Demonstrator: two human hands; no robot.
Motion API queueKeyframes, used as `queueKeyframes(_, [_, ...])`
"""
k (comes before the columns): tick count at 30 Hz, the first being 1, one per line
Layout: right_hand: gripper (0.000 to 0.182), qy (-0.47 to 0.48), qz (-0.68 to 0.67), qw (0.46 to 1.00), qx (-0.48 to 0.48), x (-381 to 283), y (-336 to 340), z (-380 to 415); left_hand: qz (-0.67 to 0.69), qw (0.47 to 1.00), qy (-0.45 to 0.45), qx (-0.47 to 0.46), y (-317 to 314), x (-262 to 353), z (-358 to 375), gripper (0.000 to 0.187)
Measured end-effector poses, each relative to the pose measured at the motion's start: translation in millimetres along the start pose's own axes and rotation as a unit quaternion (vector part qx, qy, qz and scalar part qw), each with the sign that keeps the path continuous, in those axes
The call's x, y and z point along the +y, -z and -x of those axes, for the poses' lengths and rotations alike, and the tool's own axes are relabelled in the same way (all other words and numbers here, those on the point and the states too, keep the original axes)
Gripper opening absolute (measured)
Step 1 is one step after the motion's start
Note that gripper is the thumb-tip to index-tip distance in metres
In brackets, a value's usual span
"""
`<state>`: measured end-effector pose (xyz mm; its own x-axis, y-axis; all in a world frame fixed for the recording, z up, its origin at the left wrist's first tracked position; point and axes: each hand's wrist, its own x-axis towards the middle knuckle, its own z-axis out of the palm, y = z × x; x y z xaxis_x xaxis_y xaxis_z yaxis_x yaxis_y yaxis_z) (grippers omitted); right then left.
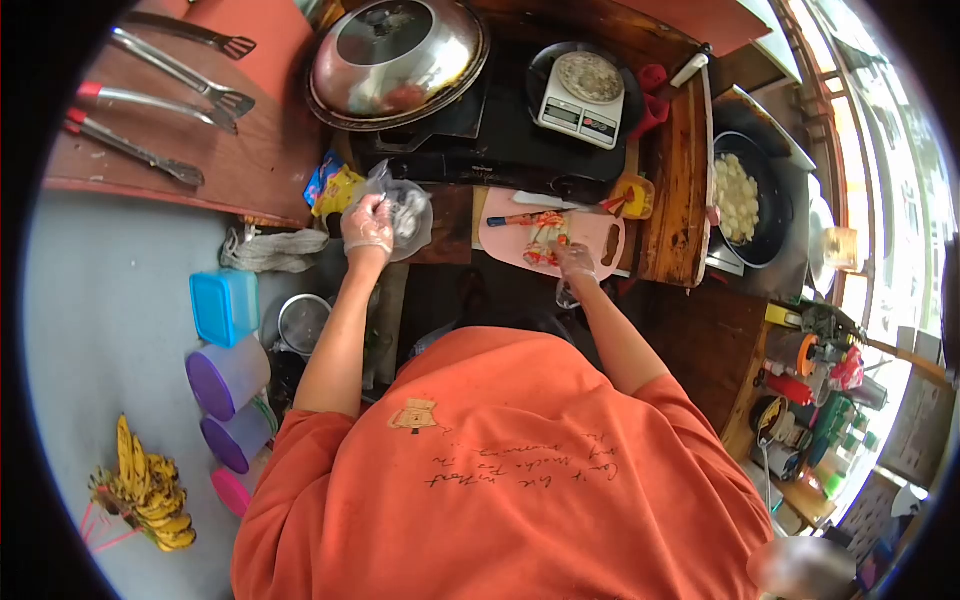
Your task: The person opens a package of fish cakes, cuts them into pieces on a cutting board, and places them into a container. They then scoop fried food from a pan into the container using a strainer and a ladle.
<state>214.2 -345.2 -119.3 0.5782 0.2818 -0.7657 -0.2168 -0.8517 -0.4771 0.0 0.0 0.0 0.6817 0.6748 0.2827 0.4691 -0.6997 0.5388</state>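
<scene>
My left hand [368,228], in a clear plastic glove, is closed on a transparent plastic bag [384,188] above a clear round bowl [412,222]. Over the right part of a pink cutting board [510,248] is my right hand [575,262], also gloved, its fingers at chopped red-and-white pieces [543,250]; whether it grips any is too small to tell. A knife with a blue patterned handle [512,220] lies on the board, and a second, white-handled knife [540,201] rests along the board's far edge.
Beyond the board stands a black stove [460,170] with a domed lid [400,60] and a kitchen scale [580,112]. Several tongs [160,100] lie at the upper left. A pan of pale pieces [738,200] is at the right. A yellow-and-blue packet [335,188] sits beside my left hand.
</scene>
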Motion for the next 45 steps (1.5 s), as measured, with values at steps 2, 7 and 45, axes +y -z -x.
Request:
queueKeyframes(2, [0.061,0.173,0.220,0.954,0.110,-4,-3,0,0.002,1.000,0.018,-0.019,-15,-19,2,0.013])
queueKeyframes(7, [0.049,0.012,0.042,0.989,0.142,-46,-9,17,-0.060,0.995,0.052,-0.060,13,-12,-4,0.019])
queueKeyframes(45, [0.028,0.315,-0.483,0.816,0.026,-62,58,161,0.456,0.832,0.105,-0.297,-55,252,7,0.034])
